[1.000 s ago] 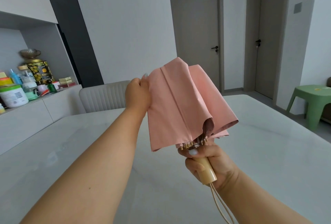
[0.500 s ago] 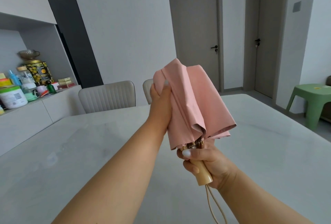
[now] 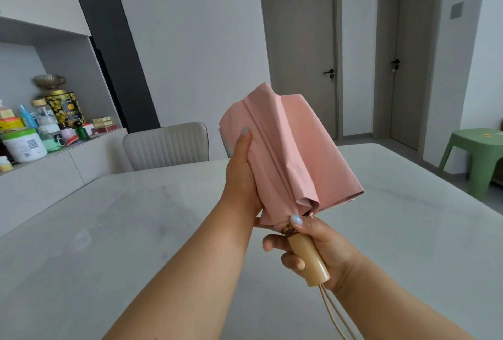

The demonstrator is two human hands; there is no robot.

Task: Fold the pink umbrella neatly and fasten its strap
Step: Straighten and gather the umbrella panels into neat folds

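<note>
The pink umbrella point(image 3: 294, 157) is collapsed and held upright above the white table point(image 3: 109, 230), its canopy loose in several pleats that flare out to the right. My right hand point(image 3: 324, 247) grips the pale wooden handle point(image 3: 307, 258), with the thumb up at the canopy's lower edge. A beige cord loop point(image 3: 334, 312) hangs from the handle's end. My left hand point(image 3: 242, 176) grips the canopy's left side, pressing a pleat in against the shaft. The strap is not visible.
A grey padded chair point(image 3: 166, 143) stands at the table's far edge. Jars, bottles and tins crowd the sideboard point(image 3: 40, 127) at the left. A green plastic stool point(image 3: 473, 154) stands at the right, with two closed doors behind.
My left hand drew the left pleat inward against the shaft and slid down along it. The canopy is narrower on the left. My right hand kept the handle and tilted it slightly.
</note>
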